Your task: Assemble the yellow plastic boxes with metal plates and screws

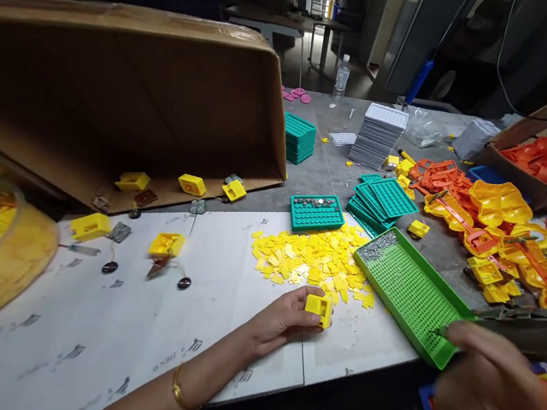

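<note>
My left hand holds a small yellow plastic housing upright between thumb and fingers, over the white table sheet. Behind it spreads a pile of flat yellow pieces. My right hand, smeared by motion, is at the near right end of a long green perforated tray; what its fingers hold, if anything, is hidden. Small metal parts lie in the tray's far left corner. A teal tray with round metal parts along its back row stands behind the yellow pile.
A large cardboard box lies open at the left, near a tub of yellow pieces. Yellow housings with wired parts lie before it. Teal trays, a white stack and orange parts stand farther right.
</note>
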### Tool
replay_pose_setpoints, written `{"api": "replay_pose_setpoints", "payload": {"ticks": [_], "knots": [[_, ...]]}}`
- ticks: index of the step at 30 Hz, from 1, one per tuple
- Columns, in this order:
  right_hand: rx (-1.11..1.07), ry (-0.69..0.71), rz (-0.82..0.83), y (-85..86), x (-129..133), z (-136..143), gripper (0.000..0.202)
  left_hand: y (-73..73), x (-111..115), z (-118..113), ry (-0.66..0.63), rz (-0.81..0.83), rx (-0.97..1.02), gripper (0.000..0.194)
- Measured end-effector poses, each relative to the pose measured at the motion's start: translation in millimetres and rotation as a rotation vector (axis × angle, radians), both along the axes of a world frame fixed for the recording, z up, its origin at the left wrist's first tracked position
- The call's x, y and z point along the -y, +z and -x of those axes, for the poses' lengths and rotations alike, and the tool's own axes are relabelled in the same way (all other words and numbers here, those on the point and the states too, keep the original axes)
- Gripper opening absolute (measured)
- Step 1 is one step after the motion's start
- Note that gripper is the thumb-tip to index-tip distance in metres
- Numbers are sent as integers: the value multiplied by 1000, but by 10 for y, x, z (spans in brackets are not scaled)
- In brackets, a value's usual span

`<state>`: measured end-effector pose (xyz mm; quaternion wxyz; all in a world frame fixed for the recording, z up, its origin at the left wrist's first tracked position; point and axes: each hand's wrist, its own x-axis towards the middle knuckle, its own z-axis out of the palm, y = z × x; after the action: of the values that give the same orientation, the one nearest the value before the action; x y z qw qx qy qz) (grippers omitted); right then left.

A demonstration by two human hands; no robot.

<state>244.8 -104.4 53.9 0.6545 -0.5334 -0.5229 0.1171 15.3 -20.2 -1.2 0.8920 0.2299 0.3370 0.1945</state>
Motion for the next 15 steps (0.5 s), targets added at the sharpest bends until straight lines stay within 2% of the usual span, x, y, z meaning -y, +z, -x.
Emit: {"api": "replay_pose_setpoints", "payload": {"ticks": [3,6,8,11,15], "knots": [[391,-123,32,-84,-815,273,17,-34,-6,23,-27,-61,15,55],[776,-24,277,-221,-1676,394,33,-88,26,47,-33,-118,40,54],[886,48,346,-348,-2039,452,37,-120,36,68,-40,-121,55,54],[978,99,406,-537,-2218,536,43,-145,11,97,-43,-90,46,55],[1054,144,450,-655,-2117,588,43,-150,-46,118,-20,-64,18,54]]}}
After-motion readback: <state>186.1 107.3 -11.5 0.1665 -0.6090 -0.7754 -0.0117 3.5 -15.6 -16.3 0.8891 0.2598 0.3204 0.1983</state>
